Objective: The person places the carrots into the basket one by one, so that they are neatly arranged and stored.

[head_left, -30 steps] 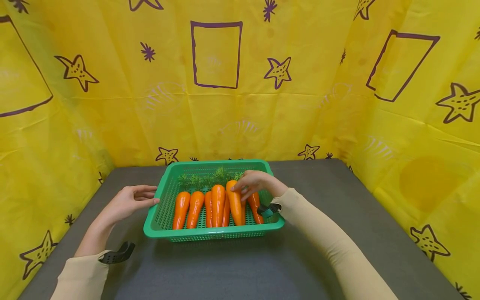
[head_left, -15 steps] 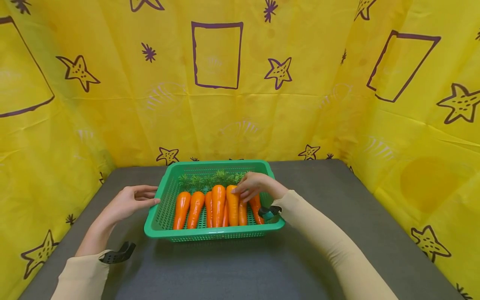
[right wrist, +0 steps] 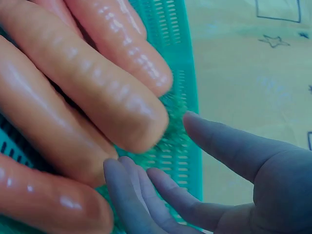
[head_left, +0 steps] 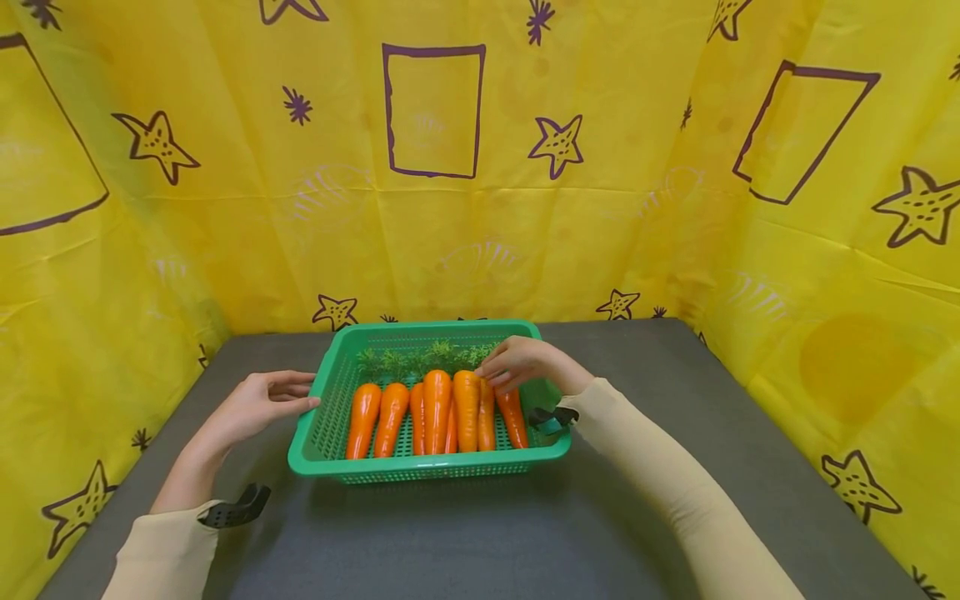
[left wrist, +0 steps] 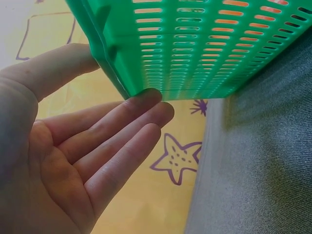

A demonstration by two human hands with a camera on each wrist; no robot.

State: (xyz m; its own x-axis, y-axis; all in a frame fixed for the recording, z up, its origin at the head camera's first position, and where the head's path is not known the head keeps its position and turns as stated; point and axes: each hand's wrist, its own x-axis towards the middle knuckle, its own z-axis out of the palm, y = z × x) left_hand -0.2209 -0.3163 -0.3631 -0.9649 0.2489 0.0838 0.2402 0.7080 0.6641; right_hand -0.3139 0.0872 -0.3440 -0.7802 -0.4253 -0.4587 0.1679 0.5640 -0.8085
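Note:
A green plastic basket (head_left: 427,465) holds several orange carrots (head_left: 437,412) laid side by side, their leafy green tops (head_left: 405,363) at the back. My left hand (head_left: 258,406) pinches the basket's left rim lightly, thumb on the rim and fingers under it. The left wrist view shows those fingers (left wrist: 122,161) nearly straight against the outer wall. Over the right part of the basket, my right hand (head_left: 521,363) hovers with thumb and fingers apart, nothing between them. The right wrist view has its fingertips near the thick end of a ridged carrot (right wrist: 92,83).
The basket stands on a dark grey tabletop (head_left: 420,542). Behind and on both sides hangs a yellow cloth (head_left: 480,250) printed with purple stars and frames. A black band (head_left: 238,506) is on the left wrist.
My right hand first held a carrot raised at its thick end. The carrot came down into the row, then the hand let go and moved slightly up and right. The left hand stayed put.

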